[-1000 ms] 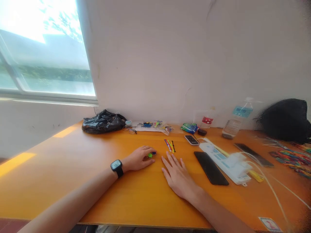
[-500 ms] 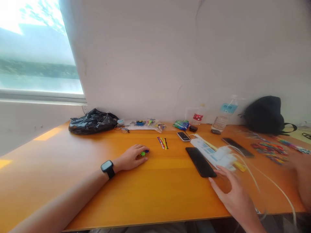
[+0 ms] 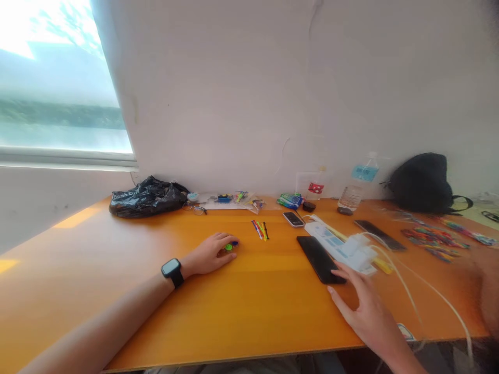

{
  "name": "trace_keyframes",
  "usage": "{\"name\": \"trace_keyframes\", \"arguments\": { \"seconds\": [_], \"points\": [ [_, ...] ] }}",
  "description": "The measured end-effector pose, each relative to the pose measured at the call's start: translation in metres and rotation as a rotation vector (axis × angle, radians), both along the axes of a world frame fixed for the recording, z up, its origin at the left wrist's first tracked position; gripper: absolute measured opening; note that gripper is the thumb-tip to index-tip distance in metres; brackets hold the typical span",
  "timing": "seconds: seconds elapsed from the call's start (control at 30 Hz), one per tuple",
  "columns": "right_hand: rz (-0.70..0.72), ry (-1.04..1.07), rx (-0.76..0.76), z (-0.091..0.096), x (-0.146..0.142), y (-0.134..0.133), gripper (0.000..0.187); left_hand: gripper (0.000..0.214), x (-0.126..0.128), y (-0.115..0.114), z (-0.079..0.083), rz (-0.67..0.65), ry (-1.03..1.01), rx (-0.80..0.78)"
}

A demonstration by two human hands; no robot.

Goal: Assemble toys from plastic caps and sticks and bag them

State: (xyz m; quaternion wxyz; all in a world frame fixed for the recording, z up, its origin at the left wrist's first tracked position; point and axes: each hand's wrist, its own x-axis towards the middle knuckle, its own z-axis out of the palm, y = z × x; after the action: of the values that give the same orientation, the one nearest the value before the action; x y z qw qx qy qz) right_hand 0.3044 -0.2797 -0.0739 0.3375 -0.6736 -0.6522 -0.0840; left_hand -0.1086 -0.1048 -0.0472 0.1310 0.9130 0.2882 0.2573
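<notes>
My left hand (image 3: 212, 253), with a black smartwatch (image 3: 170, 268) on the wrist, rests on the wooden table (image 3: 234, 322). Its fingers and thumb curl around small green (image 3: 228, 247) and blue (image 3: 235, 243) round pieces, partly hidden by the fingers. My right hand (image 3: 360, 301) is open, thumb and index finger spread, holding nothing. Its index fingertip overlaps the near end of a black phone (image 3: 317, 257); whether it touches, I cannot tell. Between the hands and farther back lie several thin coloured plastic sticks (image 3: 260, 229).
A white power strip (image 3: 331, 244) with plugged chargers and trailing cables (image 3: 440, 296) lies right of the phone. Behind are a black plastic bag (image 3: 148, 197), glasses (image 3: 195, 209), a water bottle (image 3: 350, 197) and a black backpack (image 3: 421, 182). Another person's blurred hand (image 3: 485, 270) is near colourful pieces (image 3: 432, 240).
My right hand has moved slightly left, its index finger now over the phone's near end. My left hand stays around the round pieces. The view has shifted a little.
</notes>
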Motion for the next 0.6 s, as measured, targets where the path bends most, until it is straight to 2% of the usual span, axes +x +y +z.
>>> {"name": "trace_keyframes", "arguments": {
  "seconds": [0.13,0.2,0.23,0.3,0.37,0.43,0.53,0.6],
  "points": [
    [0.012,-0.04,0.172,0.0,-0.015,-0.005,0.047,0.034,0.0,0.001,-0.002,0.006,-0.008,0.001],
    [0.084,-0.104,0.163,-0.002,-0.031,-0.008,0.044,0.033,0.0,0.001,-0.002,0.003,-0.007,0.007],
    [0.122,-0.129,0.117,-0.002,-0.041,-0.009,0.044,0.033,0.0,0.001,-0.002,0.0,-0.009,0.01],
    [0.239,-0.174,-0.072,-0.001,-0.064,-0.011,0.048,0.033,0.0,0.001,-0.002,-0.006,-0.016,0.014],
    [0.366,-0.201,-0.283,0.004,-0.088,-0.009,0.056,0.033,0.0,0.002,-0.001,-0.007,-0.017,0.012],
    [0.446,-0.213,-0.427,0.011,-0.109,-0.002,0.061,0.033,0.0,0.002,-0.002,-0.001,-0.013,0.011],
    [0.491,-0.229,-0.519,0.019,-0.135,0.018,0.067,0.033,0.0,0.003,-0.004,-0.003,-0.015,0.012],
    [0.439,-0.241,-0.494,0.021,-0.15,0.036,0.072,0.034,0.0,0.003,-0.006,-0.012,-0.03,0.012]
  ]
}}
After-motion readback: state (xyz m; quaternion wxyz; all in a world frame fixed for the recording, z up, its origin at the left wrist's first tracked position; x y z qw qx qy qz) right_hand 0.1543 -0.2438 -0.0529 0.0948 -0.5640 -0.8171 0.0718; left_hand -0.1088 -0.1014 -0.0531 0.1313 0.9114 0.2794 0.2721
